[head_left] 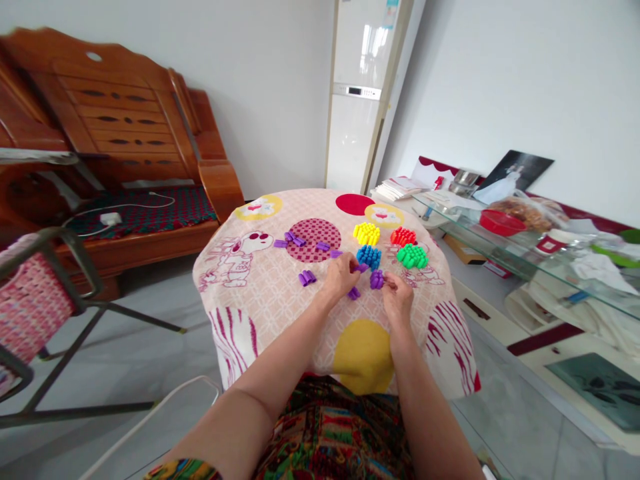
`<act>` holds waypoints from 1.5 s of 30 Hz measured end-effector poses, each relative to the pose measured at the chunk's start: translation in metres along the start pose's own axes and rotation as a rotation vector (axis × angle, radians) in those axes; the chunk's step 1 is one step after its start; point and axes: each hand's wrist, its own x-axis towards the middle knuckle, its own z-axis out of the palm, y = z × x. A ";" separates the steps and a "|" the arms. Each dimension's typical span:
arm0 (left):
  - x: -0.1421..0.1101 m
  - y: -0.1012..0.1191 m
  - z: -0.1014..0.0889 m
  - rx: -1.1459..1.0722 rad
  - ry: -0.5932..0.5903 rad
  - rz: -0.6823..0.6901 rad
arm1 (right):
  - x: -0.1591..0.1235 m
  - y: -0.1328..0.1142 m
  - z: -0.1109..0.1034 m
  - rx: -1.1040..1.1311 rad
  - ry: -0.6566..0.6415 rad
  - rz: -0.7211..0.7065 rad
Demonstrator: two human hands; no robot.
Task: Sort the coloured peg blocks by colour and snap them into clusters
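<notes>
— Patterned clothing [335, 433] lies nearest, with the tablecloth [295, 317] beyond. Where is the work?

— At the right hand [399, 295]: its fingertips are closed on a purple cluster [377, 279], over the right half of the cloth and just on the near side of the blue cluster [369, 257].

— State of the left hand [341, 277]?

— Thumb and fingers pinched together, apparently gripping a purple piece [361, 268].

— Relation between the two?

— Purple piece lies to the left of the purple cluster and slightly farther from the body, in the narrow gap between the hands. Contact cannot be confirmed.

— Direction?

— Purple piece points from the left fingertips toward the right, its long axis roughly crosswise. The cluster's long axis cannot be told.

— Nearest loose stock?

— One loose purple piece [354, 293] on the cloth between the hands, nearer the left.
</notes>
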 end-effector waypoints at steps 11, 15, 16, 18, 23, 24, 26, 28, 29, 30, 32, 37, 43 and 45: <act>-0.005 0.010 0.011 0.273 -0.202 0.048 | -0.002 -0.004 -0.001 0.013 -0.023 -0.028; -0.004 0.011 0.010 0.354 -0.243 0.089 | -0.001 -0.003 -0.001 0.007 -0.038 -0.027; -0.004 0.011 0.011 0.347 -0.242 0.090 | -0.001 -0.002 -0.001 0.009 -0.045 -0.026; -0.004 0.010 0.014 0.318 -0.242 0.095 | -0.001 -0.002 -0.001 0.020 -0.064 -0.026; -0.004 0.006 0.019 0.246 -0.238 0.116 | 0.000 -0.003 -0.001 0.015 -0.069 -0.017; -0.004 0.004 0.017 0.228 -0.220 0.118 | 0.000 -0.004 -0.001 0.014 -0.062 -0.013; -0.002 -0.001 0.006 0.211 -0.151 0.112 | 0.000 -0.004 -0.001 0.022 -0.049 -0.008; 0.000 -0.009 -0.014 0.226 -0.044 0.080 | 0.000 -0.004 -0.001 0.033 -0.041 -0.004; 0.001 -0.015 -0.027 0.247 0.010 0.045 | 0.000 -0.004 -0.001 0.038 -0.039 -0.003; 0.001 -0.021 -0.041 0.269 0.066 0.003 | 0.000 -0.004 -0.001 0.039 -0.036 -0.001; 0.001 -0.036 -0.069 0.326 0.113 -0.101 | 0.000 -0.004 0.000 0.038 -0.029 0.004; -0.007 -0.068 -0.105 0.476 -0.135 -0.190 | 0.000 -0.003 0.001 0.037 -0.034 0.024; -0.013 -0.064 -0.097 0.339 -0.175 -0.122 | 0.001 0.001 0.001 0.051 -0.038 0.029; -0.012 -0.051 -0.092 0.211 -0.148 -0.088 | 0.001 0.001 0.001 0.063 -0.031 0.036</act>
